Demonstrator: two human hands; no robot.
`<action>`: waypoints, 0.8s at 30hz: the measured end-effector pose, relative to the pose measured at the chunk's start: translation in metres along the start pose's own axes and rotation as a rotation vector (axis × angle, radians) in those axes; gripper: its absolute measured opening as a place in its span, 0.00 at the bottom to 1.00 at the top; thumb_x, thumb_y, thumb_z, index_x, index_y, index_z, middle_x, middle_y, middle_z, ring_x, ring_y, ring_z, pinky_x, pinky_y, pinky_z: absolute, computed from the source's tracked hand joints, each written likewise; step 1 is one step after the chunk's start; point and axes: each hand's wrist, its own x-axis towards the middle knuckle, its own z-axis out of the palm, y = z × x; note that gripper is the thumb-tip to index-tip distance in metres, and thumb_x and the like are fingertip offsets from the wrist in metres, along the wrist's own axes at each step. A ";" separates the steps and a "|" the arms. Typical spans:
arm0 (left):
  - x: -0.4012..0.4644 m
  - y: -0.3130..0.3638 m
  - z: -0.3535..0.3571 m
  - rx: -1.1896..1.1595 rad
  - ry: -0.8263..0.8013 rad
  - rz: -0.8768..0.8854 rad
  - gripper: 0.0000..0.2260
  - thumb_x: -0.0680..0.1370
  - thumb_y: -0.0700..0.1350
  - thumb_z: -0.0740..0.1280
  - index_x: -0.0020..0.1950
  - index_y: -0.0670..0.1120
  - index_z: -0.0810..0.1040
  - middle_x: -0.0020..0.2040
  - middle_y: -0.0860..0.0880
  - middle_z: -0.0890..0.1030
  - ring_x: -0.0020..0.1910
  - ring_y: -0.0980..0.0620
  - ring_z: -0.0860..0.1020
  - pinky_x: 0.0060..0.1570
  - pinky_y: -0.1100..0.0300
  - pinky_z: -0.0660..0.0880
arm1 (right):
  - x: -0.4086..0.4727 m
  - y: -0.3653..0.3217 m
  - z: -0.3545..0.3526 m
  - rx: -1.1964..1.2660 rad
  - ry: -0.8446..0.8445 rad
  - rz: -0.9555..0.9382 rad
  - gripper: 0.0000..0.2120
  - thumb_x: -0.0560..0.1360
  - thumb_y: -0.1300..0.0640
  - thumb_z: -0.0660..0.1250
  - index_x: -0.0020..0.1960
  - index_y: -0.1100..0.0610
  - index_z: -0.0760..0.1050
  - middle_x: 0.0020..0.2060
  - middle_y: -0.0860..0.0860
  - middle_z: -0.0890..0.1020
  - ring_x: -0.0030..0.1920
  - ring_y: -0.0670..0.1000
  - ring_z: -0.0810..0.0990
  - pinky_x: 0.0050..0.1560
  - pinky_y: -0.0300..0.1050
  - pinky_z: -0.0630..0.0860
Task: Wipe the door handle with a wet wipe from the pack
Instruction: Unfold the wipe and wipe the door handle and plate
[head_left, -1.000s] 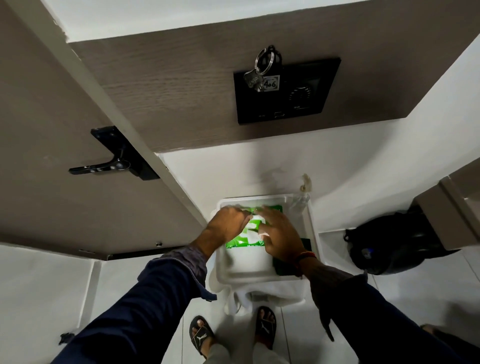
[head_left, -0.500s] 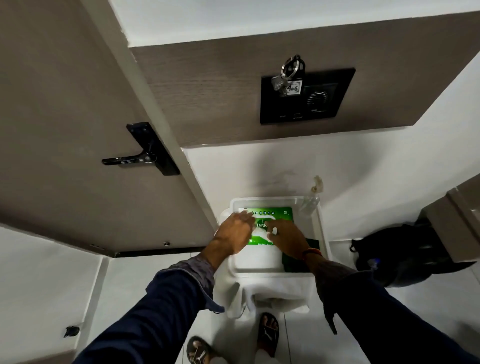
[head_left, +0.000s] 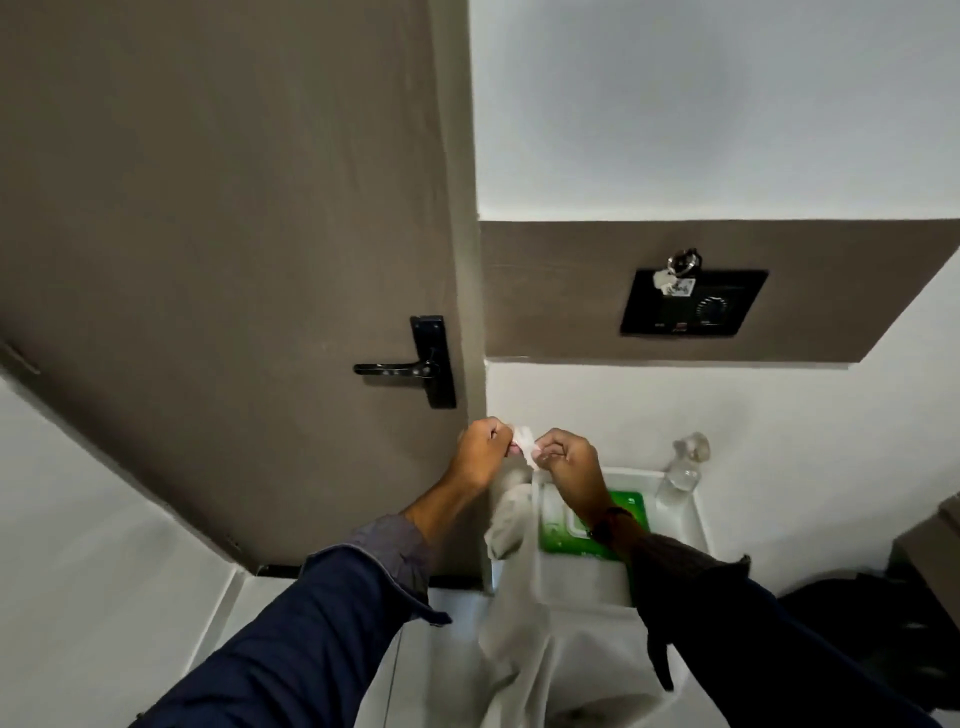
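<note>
While both hands work at chest height, scene runs left to right: black door handle on brown door, lever lying horizontal, free end pointing left. Left hand just below and right of handle (nearer of two). Between hands, small crumpled wet wipe, pinched by each. Right hand beside it. Green wipe pack in white tray, under right forearm. Likely next move: up-left.

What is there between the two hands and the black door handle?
Nothing: the head view shows only bare brown door between the door handle and the wipe held by left hand and right hand.
</note>
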 end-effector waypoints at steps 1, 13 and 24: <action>-0.001 0.003 -0.011 -0.036 0.005 -0.006 0.12 0.83 0.37 0.62 0.41 0.35 0.79 0.38 0.38 0.83 0.36 0.48 0.80 0.40 0.58 0.76 | 0.000 -0.010 0.008 0.090 -0.008 0.048 0.06 0.76 0.75 0.66 0.45 0.70 0.81 0.37 0.59 0.83 0.38 0.52 0.81 0.46 0.46 0.77; -0.016 0.030 -0.122 -0.088 -0.064 0.067 0.14 0.86 0.45 0.59 0.43 0.47 0.78 0.37 0.50 0.82 0.33 0.57 0.78 0.34 0.64 0.73 | -0.005 -0.104 0.066 -0.011 0.148 -0.222 0.09 0.84 0.52 0.66 0.58 0.58 0.78 0.52 0.52 0.81 0.51 0.48 0.80 0.53 0.44 0.78; -0.014 0.027 -0.162 -0.070 -0.099 0.162 0.12 0.86 0.47 0.59 0.47 0.47 0.78 0.42 0.47 0.83 0.39 0.55 0.81 0.38 0.64 0.78 | -0.004 -0.132 0.100 0.048 0.013 -0.183 0.06 0.79 0.63 0.74 0.52 0.65 0.86 0.43 0.57 0.88 0.45 0.55 0.87 0.50 0.46 0.84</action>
